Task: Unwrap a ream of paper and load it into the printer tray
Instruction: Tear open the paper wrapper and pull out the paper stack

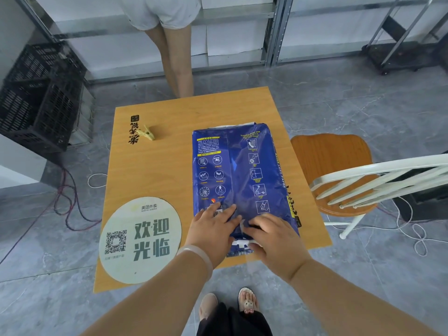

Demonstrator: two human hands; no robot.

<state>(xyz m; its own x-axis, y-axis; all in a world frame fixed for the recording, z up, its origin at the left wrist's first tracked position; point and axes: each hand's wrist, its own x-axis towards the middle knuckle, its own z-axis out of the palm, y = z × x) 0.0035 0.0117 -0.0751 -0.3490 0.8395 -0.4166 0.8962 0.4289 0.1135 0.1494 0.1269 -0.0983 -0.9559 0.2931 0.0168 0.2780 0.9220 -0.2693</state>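
A blue plastic-wrapped ream of copy paper (244, 180) lies flat on a small square orange wooden table (155, 170), seam side up, likely so the wrapper's glued flap can be reached. The left hand (213, 229) rests spread and flat on the near end, apparently steadying the pack. The right hand (274, 235) curls over the near edge, fingers seemingly picking at a torn white flap; whether they pinch it cannot be told, since the hand hides its fingertips. No printer is in view. A yellow clothes peg (148, 133) lies well apart.
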